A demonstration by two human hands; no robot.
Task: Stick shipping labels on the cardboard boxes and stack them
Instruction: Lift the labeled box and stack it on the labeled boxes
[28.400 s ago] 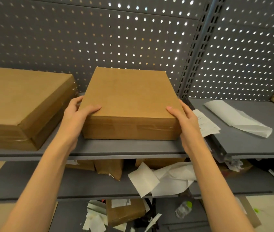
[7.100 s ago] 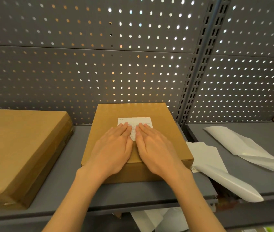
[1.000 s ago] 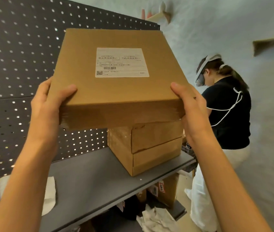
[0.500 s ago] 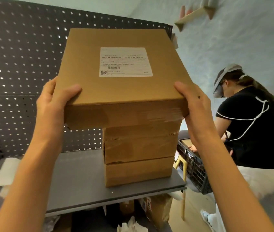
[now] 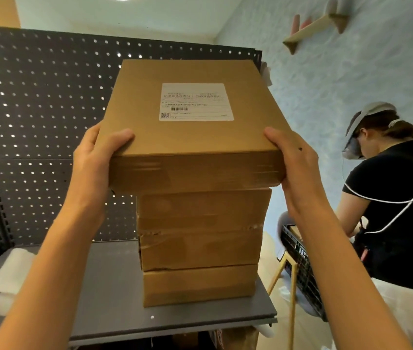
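I hold a flat cardboard box (image 5: 192, 137) with a white shipping label (image 5: 196, 101) stuck on its top face. My left hand (image 5: 96, 160) grips its near left corner, thumb on top. My right hand (image 5: 296, 162) grips the near right corner the same way. The box sits at the top of a stack of cardboard boxes (image 5: 200, 246) on the right end of the grey shelf (image 5: 114, 299); whether it rests on the stack or hovers just above it I cannot tell.
Behind the shelf is a dark pegboard wall (image 5: 36, 122). White backing papers (image 5: 5, 279) lie on the shelf at the left. A person in a black shirt (image 5: 390, 223) bends over a black crate (image 5: 301, 261) at the right, close to the shelf's end.
The labelled box has come down and forward onto the top of the stack. My view has shifted so the stack is more centred.
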